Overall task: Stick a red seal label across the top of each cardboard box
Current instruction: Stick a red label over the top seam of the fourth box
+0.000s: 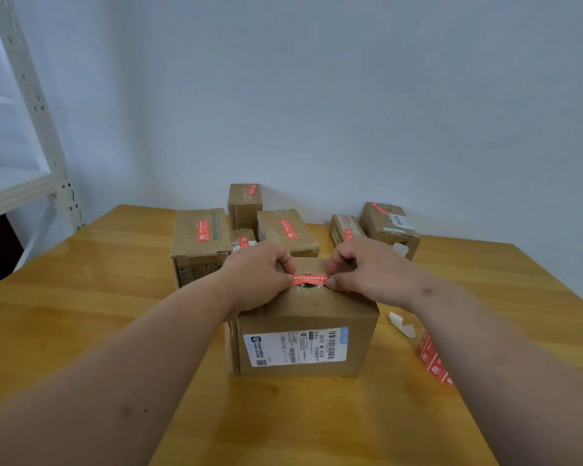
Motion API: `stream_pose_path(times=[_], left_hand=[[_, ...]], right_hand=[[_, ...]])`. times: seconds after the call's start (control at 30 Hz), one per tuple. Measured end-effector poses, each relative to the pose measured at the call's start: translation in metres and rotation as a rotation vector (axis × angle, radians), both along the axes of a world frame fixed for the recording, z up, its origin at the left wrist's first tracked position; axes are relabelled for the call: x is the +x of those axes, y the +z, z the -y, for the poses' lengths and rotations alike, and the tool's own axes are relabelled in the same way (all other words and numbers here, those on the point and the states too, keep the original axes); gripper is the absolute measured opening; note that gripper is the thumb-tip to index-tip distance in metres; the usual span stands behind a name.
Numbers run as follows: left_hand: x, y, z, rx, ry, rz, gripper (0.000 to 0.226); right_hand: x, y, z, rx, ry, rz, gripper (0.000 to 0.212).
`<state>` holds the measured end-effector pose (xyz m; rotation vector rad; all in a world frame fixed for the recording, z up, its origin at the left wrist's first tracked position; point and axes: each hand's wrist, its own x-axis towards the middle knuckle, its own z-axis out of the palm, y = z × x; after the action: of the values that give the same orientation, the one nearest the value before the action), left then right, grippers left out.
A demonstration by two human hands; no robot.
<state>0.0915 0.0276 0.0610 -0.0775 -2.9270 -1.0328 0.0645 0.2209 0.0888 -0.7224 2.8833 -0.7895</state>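
A brown cardboard box [303,317] with a white shipping label on its front stands on the wooden table, close to me. A red seal label [309,280] is stretched across its top. My left hand [256,277] pinches the label's left end and my right hand [364,270] pinches its right end, both resting on the box top. Whether the label touches the cardboard along its whole length I cannot tell.
Several cardboard boxes with red labels stand behind, among them a wide one [199,240] and one at the right [389,227]. A roll of red labels [433,359] and white backing paper [401,322] lie at right. A white metal shelf [24,129] stands left.
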Motion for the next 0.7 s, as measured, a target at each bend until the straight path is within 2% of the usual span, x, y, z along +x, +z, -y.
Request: stream_pose_path(times=[0.23,0.7], left_hand=[[0.0009,-0.0007,0.0008,-0.002,0.002,-0.012,0.004],[0.0024,0.0028,0.0008,-0.009,0.003,0.005,0.006]], right_hand=[[-0.0017,-0.0019,0.0038,0.158,0.116,-0.174,0.007],[-0.0019,-0.0046,0.0093,0.209,0.188,-0.257,0.017]])
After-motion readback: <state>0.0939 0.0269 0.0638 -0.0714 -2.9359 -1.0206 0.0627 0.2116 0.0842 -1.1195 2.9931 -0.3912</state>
